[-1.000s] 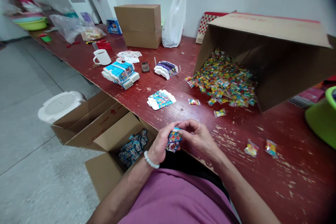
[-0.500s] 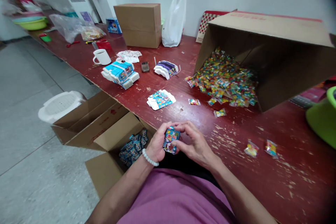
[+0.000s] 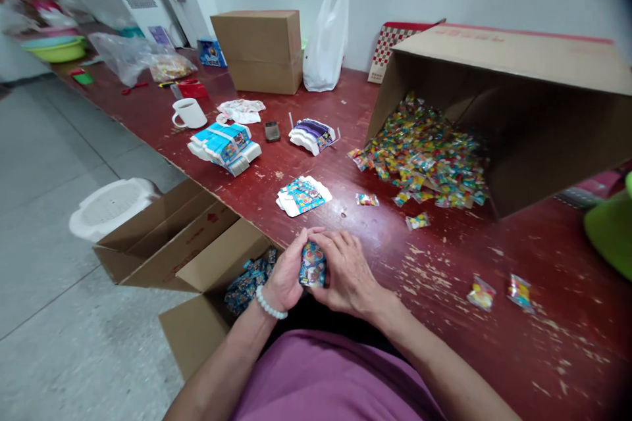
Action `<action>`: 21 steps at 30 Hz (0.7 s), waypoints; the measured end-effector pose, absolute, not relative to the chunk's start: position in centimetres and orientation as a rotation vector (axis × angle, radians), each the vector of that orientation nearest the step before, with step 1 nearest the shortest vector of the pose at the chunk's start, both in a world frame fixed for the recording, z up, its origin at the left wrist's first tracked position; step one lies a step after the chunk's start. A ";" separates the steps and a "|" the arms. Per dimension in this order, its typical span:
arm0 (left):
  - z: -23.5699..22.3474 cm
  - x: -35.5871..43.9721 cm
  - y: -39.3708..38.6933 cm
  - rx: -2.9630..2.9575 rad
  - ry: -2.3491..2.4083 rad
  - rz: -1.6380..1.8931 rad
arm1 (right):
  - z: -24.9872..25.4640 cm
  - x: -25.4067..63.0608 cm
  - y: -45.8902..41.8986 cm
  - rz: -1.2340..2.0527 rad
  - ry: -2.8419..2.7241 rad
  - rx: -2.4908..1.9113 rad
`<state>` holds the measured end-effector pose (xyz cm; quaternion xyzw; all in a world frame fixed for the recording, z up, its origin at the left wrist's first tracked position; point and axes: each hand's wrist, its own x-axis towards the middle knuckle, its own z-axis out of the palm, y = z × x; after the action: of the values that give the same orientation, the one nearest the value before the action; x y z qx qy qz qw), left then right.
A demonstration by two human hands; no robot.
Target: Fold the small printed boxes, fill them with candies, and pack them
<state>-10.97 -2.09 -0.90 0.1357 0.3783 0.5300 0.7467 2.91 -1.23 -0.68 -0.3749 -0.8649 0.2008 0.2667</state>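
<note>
Between my two hands is a small blue printed candy box (image 3: pixel 313 266), its patterned face turned up. My left hand (image 3: pixel 286 275), a pale bead bracelet at its wrist, wraps the box's left side. From the right, my right hand (image 3: pixel 345 270) grips the other side with curled fingers. Left of my hands, an open carton (image 3: pixel 190 335) holds several similar blue boxes (image 3: pixel 248 284). Flat unfolded boxes (image 3: pixel 305 196) lie on the table beyond my hands. Small wrapped candy packets (image 3: pixel 367 200) rest to their right, and two more packets (image 3: pixel 480 293) lie farther right.
A large carton (image 3: pixel 503 56) on its side spills a heap of candy packets (image 3: pixel 429 158) onto the red table (image 3: pixel 395 368). Bundled flat boxes (image 3: pixel 224 145), a white mug (image 3: pixel 189 113) and a closed carton (image 3: pixel 259 52) stand farther back. A white stool (image 3: pixel 111 207) is on the floor.
Both hands have moved slightly left with the candy box. My right hand's fingers, earlier at its top end and then its face, now close around its right side.
</note>
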 end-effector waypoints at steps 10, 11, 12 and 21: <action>-3.1 -23.4 -4.2 0.750 1.719 1.258 | -5.6 1.9 11.9 0.428 -2.007 -1.455; -3.4 -24.5 -4.4 0.767 1.798 1.250 | -6.0 1.8 12.9 0.422 -2.005 -1.501; -3.6 -25.3 -4.6 0.767 1.848 1.234 | -6.4 1.6 13.5 0.422 -2.005 -1.547; -1.5 -24.0 -1.5 0.750 1.697 1.392 | -8.0 0.6 14.3 0.605 -1.687 -1.736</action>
<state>-24.05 -1.54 -1.46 0.2963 0.6707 0.5501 0.3998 0.56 14.35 -8.02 -0.6598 -0.6412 0.2298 0.3176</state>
